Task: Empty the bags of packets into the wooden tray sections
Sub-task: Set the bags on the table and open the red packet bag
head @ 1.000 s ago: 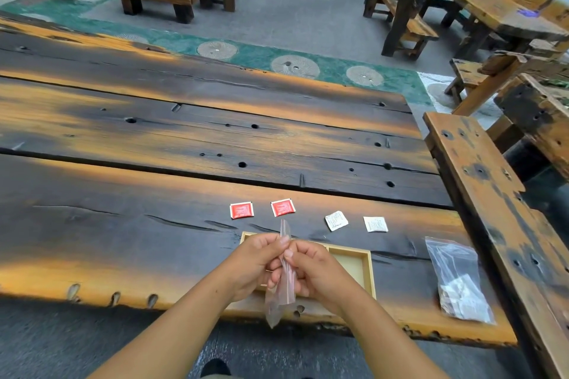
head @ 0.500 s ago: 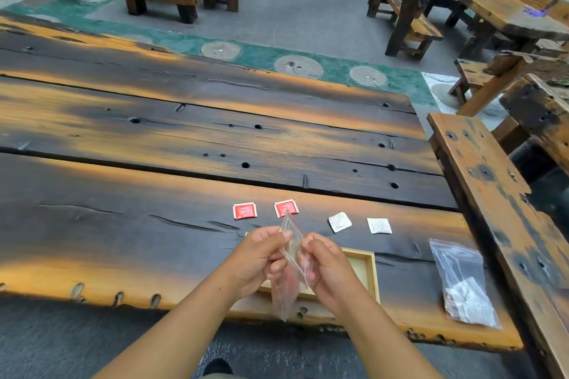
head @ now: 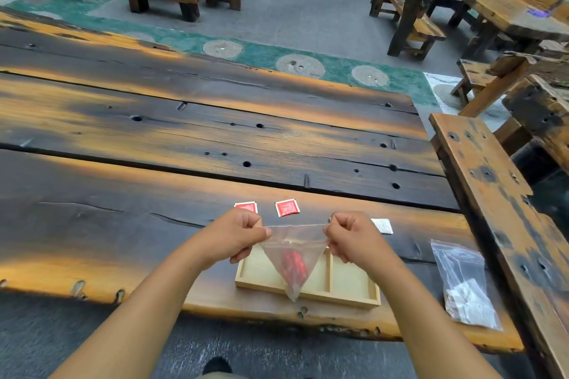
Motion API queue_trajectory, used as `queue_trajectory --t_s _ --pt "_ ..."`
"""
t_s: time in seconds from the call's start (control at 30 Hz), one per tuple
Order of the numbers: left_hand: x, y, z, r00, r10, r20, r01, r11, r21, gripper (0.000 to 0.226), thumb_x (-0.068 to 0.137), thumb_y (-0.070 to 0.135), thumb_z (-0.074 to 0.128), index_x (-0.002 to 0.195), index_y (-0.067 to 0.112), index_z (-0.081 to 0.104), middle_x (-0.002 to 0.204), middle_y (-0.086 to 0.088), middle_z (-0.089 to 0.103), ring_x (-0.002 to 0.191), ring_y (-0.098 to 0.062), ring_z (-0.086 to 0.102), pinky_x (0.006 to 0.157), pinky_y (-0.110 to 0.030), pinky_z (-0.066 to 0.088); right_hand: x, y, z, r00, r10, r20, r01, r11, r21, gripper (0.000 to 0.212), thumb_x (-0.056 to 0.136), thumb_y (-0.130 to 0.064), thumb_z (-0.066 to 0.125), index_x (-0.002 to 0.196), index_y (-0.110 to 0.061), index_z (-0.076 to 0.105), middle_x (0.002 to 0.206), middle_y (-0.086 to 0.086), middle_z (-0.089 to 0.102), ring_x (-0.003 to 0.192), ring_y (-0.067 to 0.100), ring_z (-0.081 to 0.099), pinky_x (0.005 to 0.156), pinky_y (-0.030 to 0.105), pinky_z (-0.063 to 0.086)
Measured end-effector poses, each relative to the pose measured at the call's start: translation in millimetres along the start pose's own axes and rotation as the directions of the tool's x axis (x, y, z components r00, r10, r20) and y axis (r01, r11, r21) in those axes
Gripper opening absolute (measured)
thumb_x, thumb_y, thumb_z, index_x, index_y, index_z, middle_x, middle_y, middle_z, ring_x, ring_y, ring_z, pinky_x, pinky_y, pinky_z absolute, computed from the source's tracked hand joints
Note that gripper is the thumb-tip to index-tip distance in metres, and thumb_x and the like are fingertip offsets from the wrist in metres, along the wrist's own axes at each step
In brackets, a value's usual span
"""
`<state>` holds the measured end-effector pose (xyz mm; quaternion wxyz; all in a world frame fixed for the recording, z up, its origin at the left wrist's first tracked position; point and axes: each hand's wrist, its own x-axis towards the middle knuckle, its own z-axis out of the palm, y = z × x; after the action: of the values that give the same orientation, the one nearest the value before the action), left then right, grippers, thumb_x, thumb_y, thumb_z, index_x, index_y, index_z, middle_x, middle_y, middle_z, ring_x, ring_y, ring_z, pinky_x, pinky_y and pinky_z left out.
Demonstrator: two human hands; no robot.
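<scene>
Above the near edge of a long, dark, scorched-looking wooden table [head: 154, 224], two bare hands hold a small clear plastic bag [head: 295, 248] between them. The left hand [head: 237, 232] is curled into a loose fist, pinching the bag's top edge at its left end with thumb and forefinger. The right hand [head: 351, 235] is curled the same way and pinches the right end. The hands are apart, so the top edge is pulled taut and level and the bag hangs below it as a downward-pointing triangle. A clump of red packets [head: 294, 263] sits inside the bag, around its middle.

Directly under the bag, at six o'clock from the hands, a pale wooden tray [head: 354, 284] lies flat on the table. One divider shows just right of the bag; the tray floor that can be seen is bare wood. The bag's lower tip hangs in front of the tray's near rim.

At twelve o'clock from the hands, farther across the table, lie two loose red packets: one [head: 246, 207] partly covered by the left knuckles, the other [head: 287, 208] just right of it. At two o'clock from the right hand lies a white packet [head: 382, 225].

At four o'clock from the hands, near the table's right end, a second clear bag [head: 458, 261] lies flat, with white packets [head: 468, 301] gathered in its near end.

At three o'clock, a worn wooden bench [head: 492, 194] runs along the table's right side. More wooden benches and tables stand on the grey floor at twelve o'clock.
</scene>
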<state>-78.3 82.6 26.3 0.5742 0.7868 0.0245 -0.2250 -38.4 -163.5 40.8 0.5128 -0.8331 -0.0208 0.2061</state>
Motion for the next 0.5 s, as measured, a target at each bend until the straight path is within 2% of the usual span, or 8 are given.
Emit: queue_trajectory --t_s 0.07,0.17,0.23,0.33,0.4,0.43,0.5 --pt "0 2 -9 1.0 0.01 0.022 -0.012 0.996 0.09 0.036 0.097 0.027 0.063 0.066 0.015 0.049 0.051 -0.006 0.048 0.042 -0.014 0.041 0.048 -0.022 0.035 -3 -4 -7 1.0 -0.026 0.005 0.026 0.992 -0.12 0.038 0.087 -0.006 0.056 0.052 -0.016 0.045 0.047 0.002 0.056 0.042 0.015 0.044 0.049 0.024 0.038" --pt "2 5 -16 1.0 0.024 0.019 -0.027 0.979 0.203 0.033 0.095 0.032 0.064 0.071 0.012 0.053 0.057 -0.006 0.05 0.047 -0.013 0.045 0.05 -0.023 0.04 -7 -10 -7 0.998 -0.064 0.005 0.062 0.954 -0.293 0.026 0.084 -0.008 0.056 0.06 -0.004 0.046 0.053 0.008 0.059 0.042 0.006 0.049 0.051 0.025 0.042" --pt "2 8 -18 0.999 0.038 0.001 -0.038 0.975 0.219 0.033 0.095 0.033 0.064 0.072 0.012 0.054 0.057 -0.004 0.051 0.048 -0.01 0.047 0.051 -0.022 0.042 -7 -15 -5 0.997 -0.074 -0.019 0.065 0.956 -0.287 0.023 0.084 -0.008 0.055 0.063 0.0 0.048 0.057 0.014 0.063 0.04 0.004 0.049 0.051 0.025 0.043" --pt "0 6 -16 0.995 0.086 -0.053 -0.077 0.985 0.152 0.032 0.094 0.038 0.064 0.076 0.012 0.058 0.061 -0.001 0.056 0.053 -0.009 0.053 0.055 -0.023 0.047 -9 -25 -2 0.997 -0.068 -0.03 0.06 0.978 -0.198 0.029 0.084 -0.006 0.055 0.057 -0.01 0.049 0.052 0.009 0.062 0.041 0.014 0.051 0.05 0.024 0.044" --pt "-3 -1 -14 0.991 0.11 -0.075 -0.109 0.994 0.017 0.029 0.091 0.042 0.068 0.093 0.013 0.066 0.077 0.003 0.068 0.07 -0.009 0.064 0.067 -0.029 0.054 -10 -33 0 0.997 -0.068 -0.027 0.065 0.992 -0.112 0.029 0.088 -0.004 0.055 0.06 -0.009 0.051 0.051 0.007 0.061 0.04 0.017 0.05 0.049 0.024 0.043" --pt "-4 -5 -12 0.991 0.118 -0.061 -0.121 0.991 -0.058 0.034 0.087 0.046 0.069 0.106 0.018 0.067 0.093 0.006 0.073 0.085 -0.008 0.069 0.075 -0.032 0.057 -11 -38 0 0.997 -0.074 -0.034 0.072 0.995 -0.068 0.029 0.09 -0.003 0.056 0.061 -0.007 0.052 0.051 0.008 0.06 0.039 0.017 0.048 0.047 0.024 0.042" --pt "-6 -13 -8 0.992 0.128 -0.003 -0.126 0.979 -0.161 0.057 0.078 0.054 0.07 0.129 0.035 0.056 0.125 0.014 0.066 0.112 -0.006 0.065 0.091 -0.035 0.057 -15 -48 -1 0.994 -0.089 -0.057 0.089 0.996 0.01 0.03 0.092 -0.004 0.056 0.062 -0.007 0.051 0.05 0.008 0.06 0.038 0.017 0.047 0.044 0.022 0.039"
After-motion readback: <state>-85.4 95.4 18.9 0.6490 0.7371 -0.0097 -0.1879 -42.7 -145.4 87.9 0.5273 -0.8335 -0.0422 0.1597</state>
